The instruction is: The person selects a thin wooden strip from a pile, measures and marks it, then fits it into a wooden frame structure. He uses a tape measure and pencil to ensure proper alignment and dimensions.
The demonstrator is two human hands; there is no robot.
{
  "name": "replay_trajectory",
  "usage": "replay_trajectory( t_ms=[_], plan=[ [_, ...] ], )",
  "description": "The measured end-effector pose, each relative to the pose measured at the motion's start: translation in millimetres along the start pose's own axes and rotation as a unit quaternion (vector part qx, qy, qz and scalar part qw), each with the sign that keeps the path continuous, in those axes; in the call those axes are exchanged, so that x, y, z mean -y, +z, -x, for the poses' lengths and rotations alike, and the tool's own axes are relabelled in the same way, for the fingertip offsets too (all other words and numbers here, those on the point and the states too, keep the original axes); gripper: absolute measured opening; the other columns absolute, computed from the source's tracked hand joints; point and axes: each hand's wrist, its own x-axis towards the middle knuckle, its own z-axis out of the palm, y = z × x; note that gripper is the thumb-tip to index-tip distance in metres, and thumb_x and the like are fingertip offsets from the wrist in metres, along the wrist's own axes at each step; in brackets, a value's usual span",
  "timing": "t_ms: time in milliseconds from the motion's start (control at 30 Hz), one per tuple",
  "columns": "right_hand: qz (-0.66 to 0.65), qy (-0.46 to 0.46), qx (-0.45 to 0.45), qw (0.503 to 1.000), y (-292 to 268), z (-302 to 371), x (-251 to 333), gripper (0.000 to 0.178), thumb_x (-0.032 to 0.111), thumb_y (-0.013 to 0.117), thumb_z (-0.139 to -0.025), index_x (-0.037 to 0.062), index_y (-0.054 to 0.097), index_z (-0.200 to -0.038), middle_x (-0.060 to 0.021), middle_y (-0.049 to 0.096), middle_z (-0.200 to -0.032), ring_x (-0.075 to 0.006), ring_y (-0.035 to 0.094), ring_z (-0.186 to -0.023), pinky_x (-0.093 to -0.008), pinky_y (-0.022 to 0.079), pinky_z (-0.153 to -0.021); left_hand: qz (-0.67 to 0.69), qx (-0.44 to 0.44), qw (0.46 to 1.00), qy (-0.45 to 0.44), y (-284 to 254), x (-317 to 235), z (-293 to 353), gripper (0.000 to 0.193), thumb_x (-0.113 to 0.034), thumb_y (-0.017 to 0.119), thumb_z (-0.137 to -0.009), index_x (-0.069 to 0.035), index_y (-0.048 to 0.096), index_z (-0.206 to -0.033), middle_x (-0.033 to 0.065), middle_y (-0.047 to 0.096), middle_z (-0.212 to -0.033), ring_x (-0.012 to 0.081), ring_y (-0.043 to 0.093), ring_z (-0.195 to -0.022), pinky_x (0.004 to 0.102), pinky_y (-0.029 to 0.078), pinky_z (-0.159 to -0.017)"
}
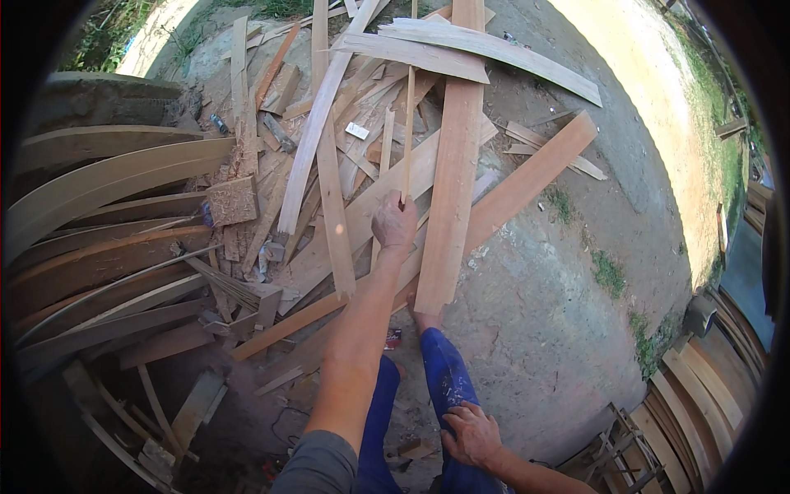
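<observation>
My left hand [394, 221] is stretched forward over the wood pile, its fingers closed on the lower end of a thin wooden strip [409, 123]. The strip points away from me, and its far end runs past the top of the view. Just right of that hand lies a wide reddish plank [451, 185], its near end by my foot. Left of the hand, a long narrow board [332, 193] lies beside a pale slat [309, 156]. My right hand [472, 433] rests on my blue-trousered right leg with its fingers spread, holding nothing.
Two pale boards [502, 49] cross the pile's far end. Another plank [535, 177] slants out to the right. Curved timbers [107, 165] are stacked at the left, near a wood block [232, 201]. More boards [683, 412] stand at the lower right, beyond the concrete ground [559, 313].
</observation>
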Motion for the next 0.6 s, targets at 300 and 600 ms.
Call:
replay_trajectory(
  t_ms=[300, 600],
  plan=[
    [0.015, 0.004, 0.006, 1.000, 8.6, 1.9, 3.4, 0.044, 0.036, 0.062, -0.088, 0.0113, 0.065, -0.123, -0.0063, 0.059, -0.135, -0.0290, 0.045, -0.136, -0.0548, 0.045, -0.102, -0.043, 0.000, 0.996, 0.084, -22.8, 11.8, 54.9, 0.022, -0.026, 0.064, -0.089, -0.005, 0.061, -0.087, 0.0181, 0.065, -0.082, 0.0388, 0.066, -0.075, 0.0514, 0.051, -0.066],
    [0.036, -0.001, 0.015, 0.999, 15.5, 1.2, 6.6, 0.043, 0.037, 0.061, -0.088, 0.0125, 0.065, -0.123, -0.0059, 0.059, -0.135, -0.0278, 0.045, -0.137, -0.0560, 0.045, -0.101, -0.026, 0.046, 0.995, 0.088, -57.0, 39.2, 150.2, 0.021, -0.023, 0.064, -0.088, -0.006, 0.057, -0.079, 0.0149, 0.064, -0.078, 0.0373, 0.065, -0.074, 0.0481, 0.052, -0.064]
  ],
)
